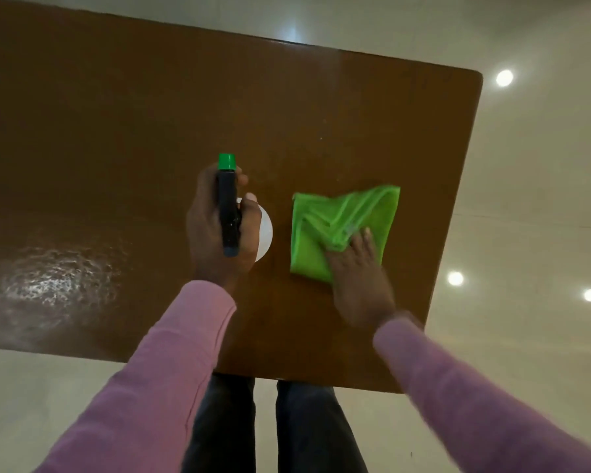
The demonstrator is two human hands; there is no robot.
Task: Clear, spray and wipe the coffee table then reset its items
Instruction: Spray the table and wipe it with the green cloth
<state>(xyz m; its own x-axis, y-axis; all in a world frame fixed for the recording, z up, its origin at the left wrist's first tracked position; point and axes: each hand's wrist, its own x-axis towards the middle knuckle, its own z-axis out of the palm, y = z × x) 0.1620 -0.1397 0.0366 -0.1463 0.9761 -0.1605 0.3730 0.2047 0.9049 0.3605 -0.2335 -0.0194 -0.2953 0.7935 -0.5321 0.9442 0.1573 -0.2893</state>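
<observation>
Looking down through the head camera, I am seeing the brown coffee table [116, 114], and I am using the spray bottle [228, 213] as my marker for everything else.

My left hand [215, 233] is gripping the bottle's black trigger head, with fingers and thumb curled tightly round it. The green nozzle is poking out past my fingertips toward the far edge, and the white body is showing just to the right under my palm. I cannot tell whether the bottle's base is touching the wood.

Just right of the bottle, near it but apart, the green cloth [342, 227] is lying folded on the tabletop. My right hand [359, 271] is pressing down on the cloth's near part. Its fingers are lying fairly straight and flat, and the fabric is ridging up ahead of the fingertips. This hand is blurred.

Well left of the bottle and nearer me, a wet glistening patch [58, 278] is catching the light.

My 2 pink sleeves [171, 353] are covering my forearms. Nearer me than the bottle, past the table's near edge, my dark trousers [226, 421] are showing. Well right of the bottle, the pale glossy floor [526, 165] is reflecting 3 bright round lights.
</observation>
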